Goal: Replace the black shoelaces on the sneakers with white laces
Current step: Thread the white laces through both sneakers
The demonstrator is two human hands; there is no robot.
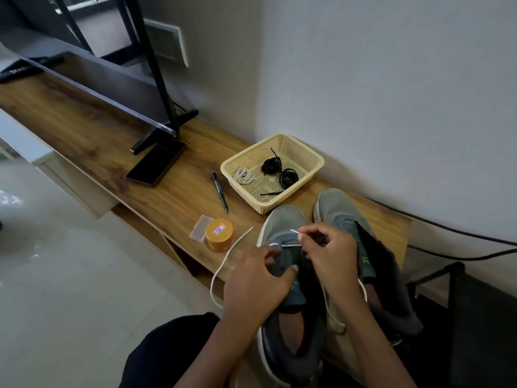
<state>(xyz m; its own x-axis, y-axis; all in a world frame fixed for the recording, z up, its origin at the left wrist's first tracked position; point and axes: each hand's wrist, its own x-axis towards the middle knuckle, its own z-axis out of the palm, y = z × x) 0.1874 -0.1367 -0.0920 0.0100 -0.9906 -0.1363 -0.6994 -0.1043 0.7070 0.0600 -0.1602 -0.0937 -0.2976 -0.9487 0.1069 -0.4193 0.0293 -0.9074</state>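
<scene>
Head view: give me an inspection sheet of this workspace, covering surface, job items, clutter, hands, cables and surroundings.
Surface: wooden bench.
Job's things: first sneaker and second sneaker side by side; white lace crosses the first sneaker's front eyelets, one end trailing off the bench; basket holds a coiled white lace and black laces.
Clutter: marker pen, orange jar, clear packet, black flat device, TV.
Grippers: left hand grips the first sneaker; right hand pinches the white lace near its tip.
Cables: black cable along the wall.
Surroundings: white wall, tiled floor.
</scene>
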